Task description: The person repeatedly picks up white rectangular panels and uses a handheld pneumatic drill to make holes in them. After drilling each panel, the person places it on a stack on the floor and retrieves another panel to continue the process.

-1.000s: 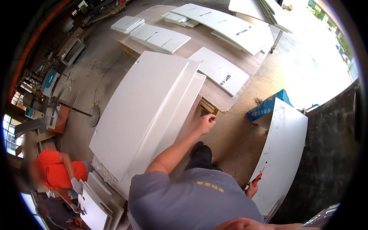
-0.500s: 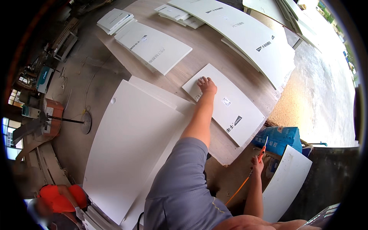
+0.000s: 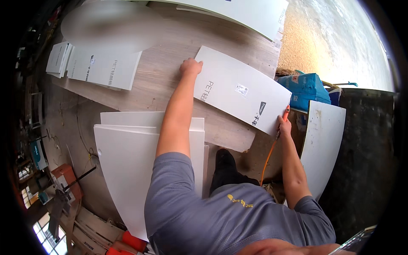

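A white panel [image 3: 238,91] with dark print and a small label lies slantwise across the wood-grain table [image 3: 170,55]. Its right end sticks out past the table's side edge. My left hand [image 3: 191,67] is at the panel's far left corner, fingers curled, thumb against the edge. At the overhanging end, my right hand [image 3: 284,126] grips an orange air blow gun [image 3: 287,111]. This hand is close against the panel's corner; whether it also holds the panel is hard to see. An orange hose [image 3: 267,161] runs down from the gun toward my body.
Large white boards [image 3: 127,170] lean by the table's near side. More printed panels [image 3: 102,70] are at the left and long ones [image 3: 250,17] at the far side. A blue bag [image 3: 304,91] and a stained white board [image 3: 325,140] stand right. A person's red clothing [image 3: 135,241] shows lower left.
The panel has slid right, past the table's edge. My left hand has gone from its top to its left end. My right hand with the air blow gun has come to its right end.
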Tool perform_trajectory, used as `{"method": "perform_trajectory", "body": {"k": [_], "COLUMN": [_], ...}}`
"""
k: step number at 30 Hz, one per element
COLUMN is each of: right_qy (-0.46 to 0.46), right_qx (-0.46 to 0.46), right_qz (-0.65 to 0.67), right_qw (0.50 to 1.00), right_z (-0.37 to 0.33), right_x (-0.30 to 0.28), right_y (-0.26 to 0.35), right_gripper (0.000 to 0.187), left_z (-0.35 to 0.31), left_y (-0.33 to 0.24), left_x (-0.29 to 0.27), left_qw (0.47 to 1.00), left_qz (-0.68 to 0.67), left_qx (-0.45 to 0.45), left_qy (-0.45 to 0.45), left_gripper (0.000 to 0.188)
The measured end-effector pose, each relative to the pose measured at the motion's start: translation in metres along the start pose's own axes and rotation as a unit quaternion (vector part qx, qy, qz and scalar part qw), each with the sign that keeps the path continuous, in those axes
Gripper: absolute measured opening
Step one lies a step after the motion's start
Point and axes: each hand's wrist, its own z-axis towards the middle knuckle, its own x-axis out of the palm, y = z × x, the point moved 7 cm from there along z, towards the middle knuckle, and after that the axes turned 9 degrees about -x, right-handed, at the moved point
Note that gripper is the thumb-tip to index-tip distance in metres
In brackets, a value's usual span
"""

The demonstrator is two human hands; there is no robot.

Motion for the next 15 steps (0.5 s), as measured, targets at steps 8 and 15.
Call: {"method": "perform_trajectory", "body": {"k": [8,15], "right_qy": [-0.060,-0.167], "right_qx": [0.021,-0.310], "right_qz": [0.219,0.594], "right_qw": [0.974,0.724], "right_z": [-0.116,-0.302], "right_x": [-0.158,-0.298], "right_y": [0.039,0.027], "right_gripper": [0.031,0.043], "left_z": [-0.050,-0.291], "left_y": [-0.067,-0.172], "left_x": [0.053,0.046], "left_qw": [0.922,0.342], "left_qz": [-0.385,-0.822], "left_qx": [0.022,0.349], "left_qy": [0.040,0.293], "left_gripper": [0.069,0.045]}}
